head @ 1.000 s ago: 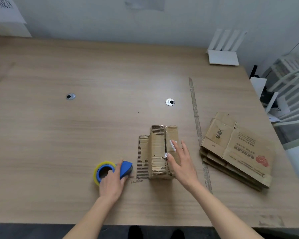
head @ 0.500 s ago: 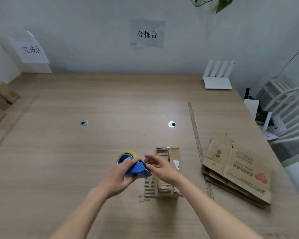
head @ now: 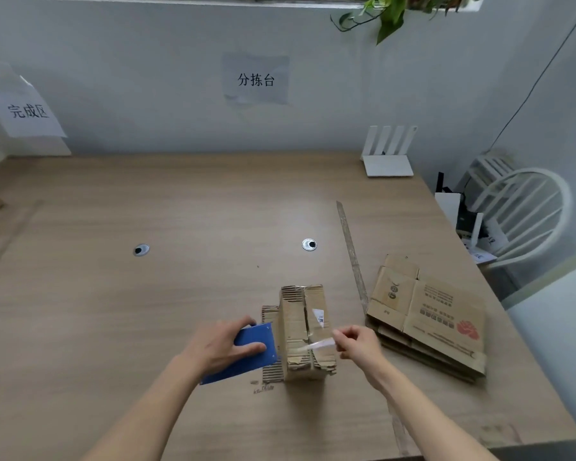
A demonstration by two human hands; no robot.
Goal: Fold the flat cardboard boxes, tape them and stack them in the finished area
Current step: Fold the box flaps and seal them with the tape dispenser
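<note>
Folded cardboard box [head: 305, 331] on table [head: 147, 311], near edge. Light, worn, crushable: steady by the sides. Left hand [head: 218, 344] fingers wrapped round blue tape dispenser [head: 246, 352]; right hand [head: 356, 341] pinching clear tape [head: 318, 345]. Half a second ago hands were together; now apart, strip stretched across the box top.

A wooden table [head: 180, 211] meets a pale wall [head: 147, 44] bearing 2 paper signs [head: 256, 79]. A plant [head: 389, 15] hangs above; a white chair [head: 526, 214] stands right.
</note>
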